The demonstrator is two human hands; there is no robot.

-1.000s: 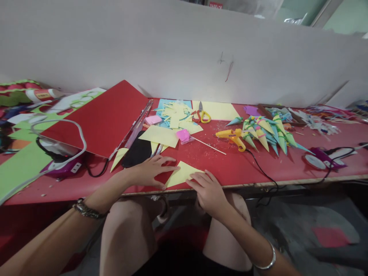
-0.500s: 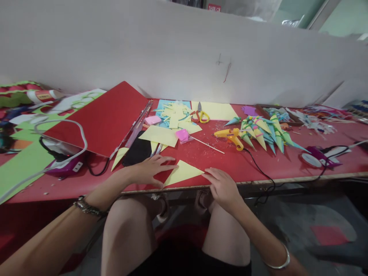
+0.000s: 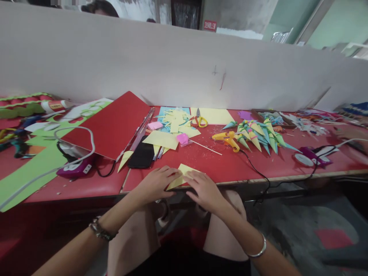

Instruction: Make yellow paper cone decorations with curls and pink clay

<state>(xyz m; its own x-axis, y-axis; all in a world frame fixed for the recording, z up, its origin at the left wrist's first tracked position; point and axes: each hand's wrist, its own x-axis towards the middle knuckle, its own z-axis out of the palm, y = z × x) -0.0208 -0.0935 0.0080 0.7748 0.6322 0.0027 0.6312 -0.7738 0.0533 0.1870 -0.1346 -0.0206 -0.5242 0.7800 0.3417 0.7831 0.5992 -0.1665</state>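
Note:
At the table's front edge, a piece of pale yellow paper lies between my hands, its middle bent up. My left hand grips its left side, with the fingers over the top and the thumb low by the edge. From the right, my right hand has its fingers closed on the paper near the middle, close to the left fingertips. The fingers cover much of the sheet. Just behind my left hand lie a black phone and a yellow paper sheet.
A yellow glue gun lies behind to the right, its cord hanging over the edge. Beside it is a pile of paper cones. Scissors and paper strips lie farther back. A purple power strip and red board are left.
My right hand has moved left from the paper's right corner to its middle. The flat triangle of paper is now bent up between both hands. The view has tilted up slightly.

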